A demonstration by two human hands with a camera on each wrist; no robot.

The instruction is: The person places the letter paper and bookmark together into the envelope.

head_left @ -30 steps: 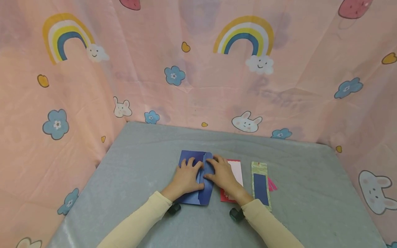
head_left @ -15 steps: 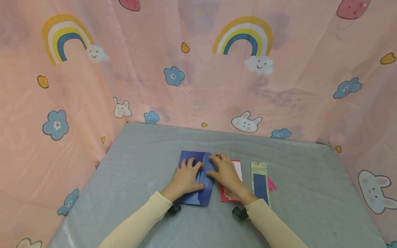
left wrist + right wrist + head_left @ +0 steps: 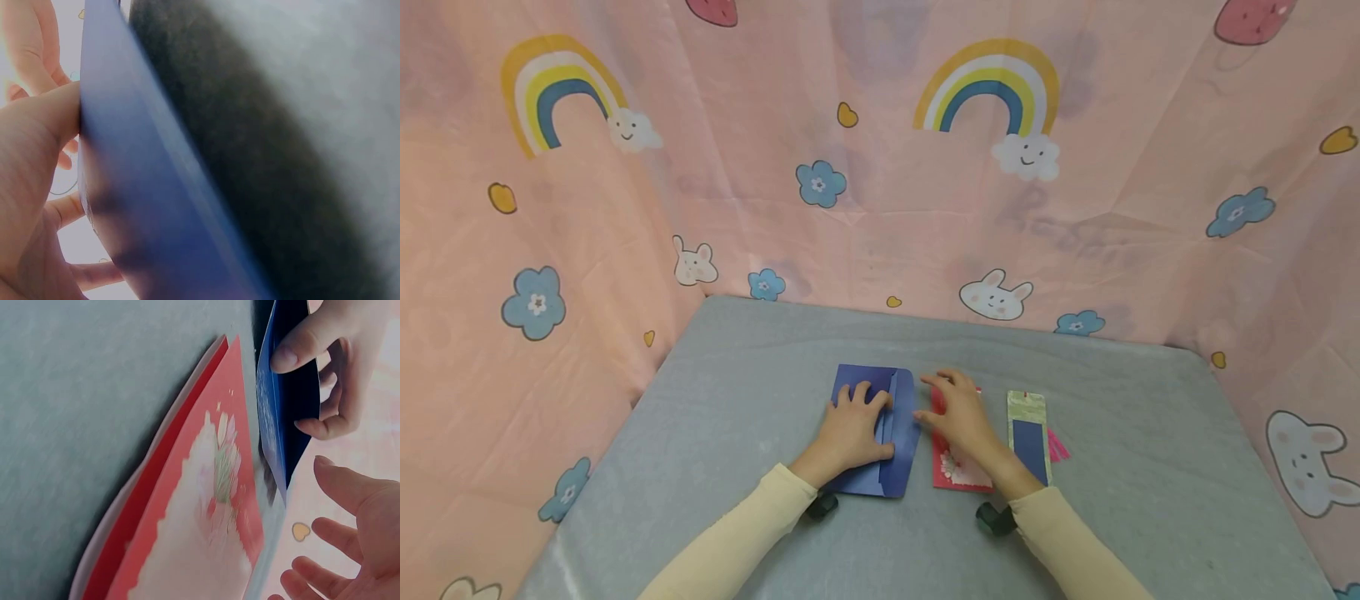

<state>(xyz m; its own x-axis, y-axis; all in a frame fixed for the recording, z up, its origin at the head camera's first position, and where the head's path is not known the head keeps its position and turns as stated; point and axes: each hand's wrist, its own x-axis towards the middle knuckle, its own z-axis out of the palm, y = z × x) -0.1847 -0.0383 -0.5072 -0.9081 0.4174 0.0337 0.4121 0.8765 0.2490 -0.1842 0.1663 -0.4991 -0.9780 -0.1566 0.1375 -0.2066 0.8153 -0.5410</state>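
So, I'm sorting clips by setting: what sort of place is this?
Probably a makeshift craft or filming corner: a pink cartoon-print curtain hangs behind a grey cloth-covered table with a blue envelope and a red card on it.

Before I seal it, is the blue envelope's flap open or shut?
Open: in the head view, the flap juts out beside the envelope rather than lying folded over it.

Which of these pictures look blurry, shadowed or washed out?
Left wrist view: the rectangular blue paper envelope is blurred, a dark shadow covers part of the grey fabric surface, the background is washed out; right wrist view: the folded red floral paper card is fairly clear; head view: soft light, mostly sharp.
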